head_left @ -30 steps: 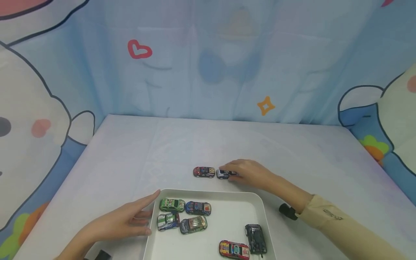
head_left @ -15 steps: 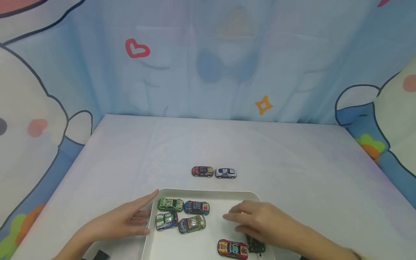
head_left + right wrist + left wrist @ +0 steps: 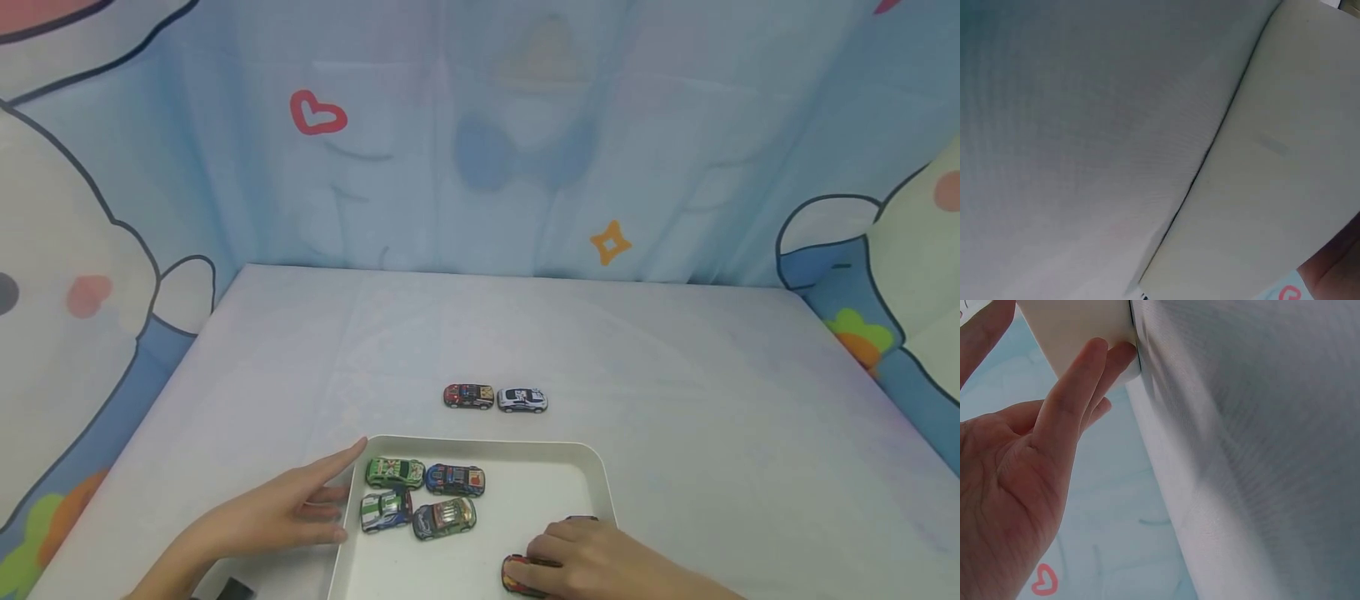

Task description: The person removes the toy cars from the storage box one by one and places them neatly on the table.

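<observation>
My left hand (image 3: 281, 510) touches the left side of a white tray (image 3: 480, 450) with extended fingers; the left wrist view shows its fingertips against the tray's outer wall (image 3: 1075, 331). Inside the tray, my right hand (image 3: 600, 562) has its fingers bent around a red and yellow toy car (image 3: 513, 563), largely covered by them. A black toy car (image 3: 582, 517) is almost hidden behind that hand. In the right wrist view the tray's wall (image 3: 1260, 169) hides the fingers; only an edge of the hand (image 3: 1340, 265) shows.
At the tray's upper left sit a green car (image 3: 395, 472), a dark blue car (image 3: 455, 480), a white-and-green car (image 3: 386, 510) and a grey-brown car (image 3: 444, 518). Beyond the tray, a red-black car (image 3: 468, 396) and a white car (image 3: 522, 400) stand in line on the table.
My right hand has let go of the white car beside the red-black one, come back over the tray and down onto the red and yellow car. My left hand stays at the tray.
</observation>
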`<state>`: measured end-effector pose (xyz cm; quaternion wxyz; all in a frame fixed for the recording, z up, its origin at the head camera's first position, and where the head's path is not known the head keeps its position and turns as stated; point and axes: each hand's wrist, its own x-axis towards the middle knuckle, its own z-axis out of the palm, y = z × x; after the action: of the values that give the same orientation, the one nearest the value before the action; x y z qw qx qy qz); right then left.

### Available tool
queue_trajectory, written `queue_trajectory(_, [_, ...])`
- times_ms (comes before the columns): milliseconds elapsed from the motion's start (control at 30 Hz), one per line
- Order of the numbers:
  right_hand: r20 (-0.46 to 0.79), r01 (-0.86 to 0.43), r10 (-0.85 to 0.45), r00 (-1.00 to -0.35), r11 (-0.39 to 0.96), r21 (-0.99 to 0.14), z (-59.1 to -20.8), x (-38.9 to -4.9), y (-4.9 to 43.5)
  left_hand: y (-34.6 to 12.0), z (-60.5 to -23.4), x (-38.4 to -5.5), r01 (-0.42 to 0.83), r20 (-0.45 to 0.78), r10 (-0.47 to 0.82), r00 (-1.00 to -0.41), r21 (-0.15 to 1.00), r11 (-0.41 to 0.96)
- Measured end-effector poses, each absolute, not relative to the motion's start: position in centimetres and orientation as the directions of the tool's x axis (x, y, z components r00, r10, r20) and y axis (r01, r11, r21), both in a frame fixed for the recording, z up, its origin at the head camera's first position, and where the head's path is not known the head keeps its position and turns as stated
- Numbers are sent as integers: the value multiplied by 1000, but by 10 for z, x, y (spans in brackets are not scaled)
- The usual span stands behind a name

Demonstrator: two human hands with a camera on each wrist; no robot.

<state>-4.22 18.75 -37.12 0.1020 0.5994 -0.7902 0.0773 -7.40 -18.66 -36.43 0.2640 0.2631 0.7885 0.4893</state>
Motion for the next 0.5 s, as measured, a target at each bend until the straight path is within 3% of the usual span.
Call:
queue_trajectory(200, [199, -956, -935, -294, 292, -38, -369, -43, 182, -187, -364, -74, 164, -153, 676, -721, 910, 381])
queue_trajectory(367, [188, -961, -943, -274, 275, -22, -365, -48, 178, -188, -365, -75, 166, -146, 686, -713, 915, 368])
queue_trajectory(500, [180, -952, -937, -300, 282, -121, -355, -53, 177, -188, -367, -75, 165, -149, 686, -712, 914, 370])
